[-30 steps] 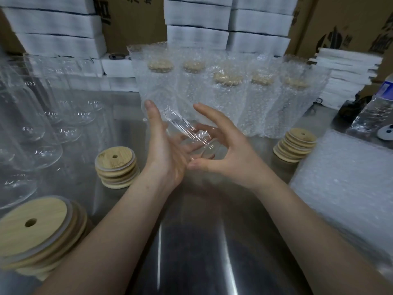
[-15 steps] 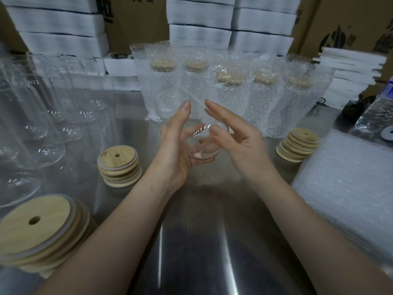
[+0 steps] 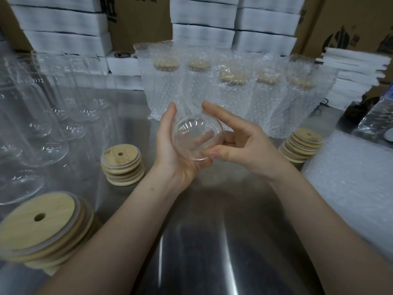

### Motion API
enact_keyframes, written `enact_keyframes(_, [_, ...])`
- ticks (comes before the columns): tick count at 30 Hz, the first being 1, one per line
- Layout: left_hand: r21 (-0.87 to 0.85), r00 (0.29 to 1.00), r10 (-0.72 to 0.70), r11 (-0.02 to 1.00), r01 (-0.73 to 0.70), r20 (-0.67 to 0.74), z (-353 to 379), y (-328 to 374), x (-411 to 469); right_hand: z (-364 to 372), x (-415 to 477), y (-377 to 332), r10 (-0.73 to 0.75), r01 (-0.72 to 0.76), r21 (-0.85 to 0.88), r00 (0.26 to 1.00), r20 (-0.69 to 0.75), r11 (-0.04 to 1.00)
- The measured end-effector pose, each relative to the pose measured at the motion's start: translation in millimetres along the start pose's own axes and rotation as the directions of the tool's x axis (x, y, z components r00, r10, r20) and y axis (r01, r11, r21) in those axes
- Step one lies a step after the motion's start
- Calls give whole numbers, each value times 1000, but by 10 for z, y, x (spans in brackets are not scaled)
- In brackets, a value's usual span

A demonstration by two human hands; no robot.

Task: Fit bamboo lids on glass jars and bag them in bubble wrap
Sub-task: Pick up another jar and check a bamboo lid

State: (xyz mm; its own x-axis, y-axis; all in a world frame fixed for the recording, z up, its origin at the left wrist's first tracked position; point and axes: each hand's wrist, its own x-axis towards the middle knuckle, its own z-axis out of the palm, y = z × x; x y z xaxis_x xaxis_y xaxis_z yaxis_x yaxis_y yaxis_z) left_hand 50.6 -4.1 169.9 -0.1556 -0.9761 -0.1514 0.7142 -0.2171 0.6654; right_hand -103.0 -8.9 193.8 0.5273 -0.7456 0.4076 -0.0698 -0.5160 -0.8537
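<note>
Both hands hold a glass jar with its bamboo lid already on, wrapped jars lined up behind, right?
Not quite: the head view shows the glass jar between the left hand and right hand with no lid on yet. The wrapped jars do stand behind.

Steel table [image 3: 212,241] gleaming: wrapped jars [image 3: 234,99] stand in a row, bare jars [image 3: 42,128] left of them, lid stacks [image 3: 122,165] in front, bubble wrap [image 3: 350,188] right.

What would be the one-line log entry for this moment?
left hand: holds jar | right hand: pinches jar | lid stack: untouched
</note>
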Motion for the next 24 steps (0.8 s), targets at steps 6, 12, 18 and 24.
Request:
enact_keyframes(6, [-162,999,-15,987,23,50,35,-59,8,113,-5,39,-75,59,-144,991,-107,988])
enact_keyframes(12, [-192,994,-62,978,79,93,71,-111,-33,233,-7,109,-143,72,-255,952,-271,964])
enact_keyframes(18, [-82,992,-42,995,52,115,61,-141,-12,252,5,183,-137,34,-279,923,-359,960])
enact_keyframes(24, [80,986,46,995,-60,162,34,-173,26,250,11,201,-197,41,-376,901,-388,926])
